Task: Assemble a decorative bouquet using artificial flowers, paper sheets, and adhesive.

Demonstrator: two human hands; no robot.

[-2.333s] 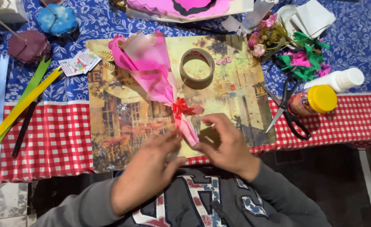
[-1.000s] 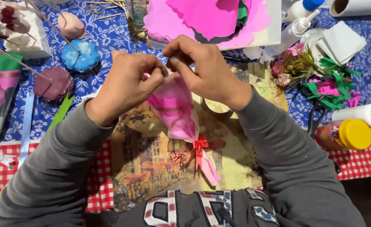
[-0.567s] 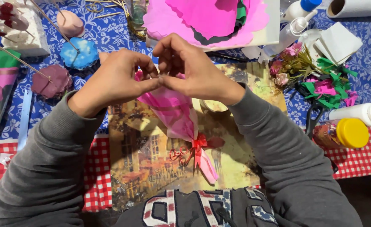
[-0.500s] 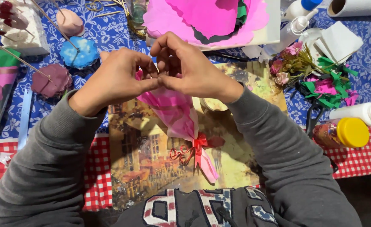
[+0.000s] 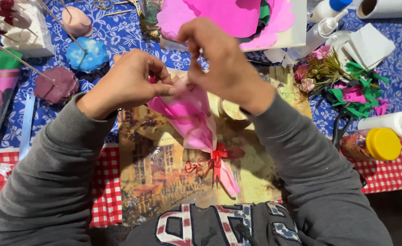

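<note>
pink paper cone [image 5: 196, 123] tied with a red ribbon [image 5: 217, 157] lies on the picture board [image 5: 155, 182], tip toward the wearer. left hand [image 5: 128, 84] and right hand [image 5: 219, 59] both pinch its open top edge. beyond them, pink card sheets [image 5: 228, 16] on the blue cloth [image 5: 119, 32].

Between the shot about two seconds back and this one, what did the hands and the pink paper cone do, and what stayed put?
Both hands moved from the cone's tied lower end up to its open top. The left hand and right hand now pinch the upper paper edge of the pink cone. The cone, earlier leaning left, now points up the table. The red ribbon stays tied, the cone still lies on the picture board, and the yellow-capped jar sits at right.
</note>
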